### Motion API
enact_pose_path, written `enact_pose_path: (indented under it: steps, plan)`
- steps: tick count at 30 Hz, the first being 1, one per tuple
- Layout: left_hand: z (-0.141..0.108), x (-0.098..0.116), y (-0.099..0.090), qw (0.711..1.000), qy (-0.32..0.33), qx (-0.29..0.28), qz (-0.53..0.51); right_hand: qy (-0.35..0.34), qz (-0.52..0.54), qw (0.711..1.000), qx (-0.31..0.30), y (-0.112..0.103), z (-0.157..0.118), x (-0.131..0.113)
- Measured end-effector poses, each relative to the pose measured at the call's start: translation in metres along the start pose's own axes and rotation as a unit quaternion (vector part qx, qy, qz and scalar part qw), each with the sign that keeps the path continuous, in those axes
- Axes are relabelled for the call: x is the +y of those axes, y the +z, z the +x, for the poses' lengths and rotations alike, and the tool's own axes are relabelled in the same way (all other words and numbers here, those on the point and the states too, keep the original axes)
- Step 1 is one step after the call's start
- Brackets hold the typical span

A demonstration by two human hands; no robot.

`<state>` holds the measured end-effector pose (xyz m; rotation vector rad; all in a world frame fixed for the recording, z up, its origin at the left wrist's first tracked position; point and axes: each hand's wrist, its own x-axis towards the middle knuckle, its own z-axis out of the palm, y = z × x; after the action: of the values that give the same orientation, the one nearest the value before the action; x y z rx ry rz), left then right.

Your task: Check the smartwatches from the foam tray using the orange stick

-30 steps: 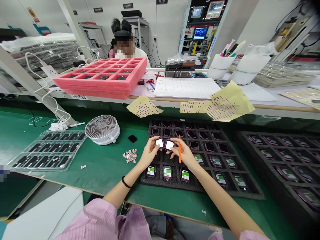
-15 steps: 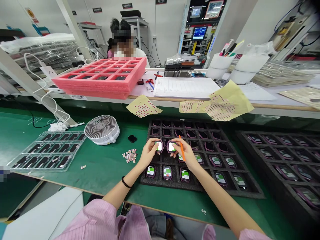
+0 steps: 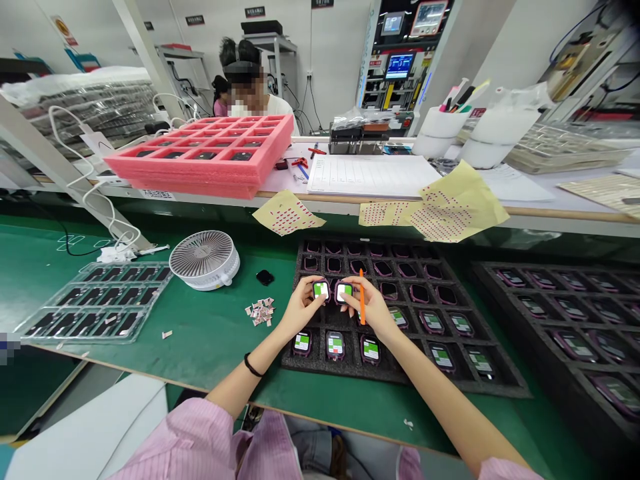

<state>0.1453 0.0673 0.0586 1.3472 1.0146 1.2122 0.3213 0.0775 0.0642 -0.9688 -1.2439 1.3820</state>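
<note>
Over the black foam tray [image 3: 320, 365], my left hand [image 3: 302, 303] is closed on a smartwatch [image 3: 320, 289] with a lit green-and-white screen, its thumb at the screen's lower edge. Close beside it, my right hand [image 3: 369, 301] grips a second smartwatch [image 3: 343, 291], also lit, with the thumb on its face. A thin orange stick [image 3: 362, 300] is tucked upright among the right fingers. More purple-rimmed watches sit in the tray's compartments. Those in the near rows, such as one watch [image 3: 371, 349], show lit screens; those further back are dark.
Left of the tray lie a small dark watch body [image 3: 265, 277], a pile of paper tabs [image 3: 260, 311], a white fan [image 3: 205, 260] and a clear plastic tray [image 3: 100, 300]. A second foam tray [image 3: 540, 327] stands at right. Pink foam trays [image 3: 190, 177] rest on the shelf; a person [image 3: 273, 107] sits behind.
My left thumb has shifted down and right across its watch, uncovering more of the screen. The orange stick has swung more upright in my right hand. The person behind has raised their head.
</note>
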Motion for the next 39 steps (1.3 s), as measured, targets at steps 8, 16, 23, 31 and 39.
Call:
enact_pose_path:
  steps: [8, 16, 23, 31, 39]
  plan:
    - [0.000, -0.001, -0.001, 1.000, -0.006, -0.001, 0.006, -0.009, 0.001, 1.000, -0.001, 0.000, -0.001, -0.001]
    - [-0.001, 0.011, 0.002, 0.997, -0.067, 0.016, -0.020, 0.023, -0.006, 0.999, 0.048, 0.000, -0.002, -0.006]
    - [-0.001, 0.008, 0.002, 0.995, -0.084, 0.016, -0.050, 0.033, 0.008, 0.998, 0.054, -0.002, -0.002, -0.003]
    - [0.001, 0.000, 0.000, 0.998, -0.058, -0.014, -0.032, 0.025, 0.007, 0.998, 0.051, -0.002, -0.001, -0.001]
    - [0.000, -0.004, 0.000, 0.997, -0.035, -0.050, -0.054, 0.009, 0.025, 0.999, 0.030, -0.001, 0.001, 0.000]
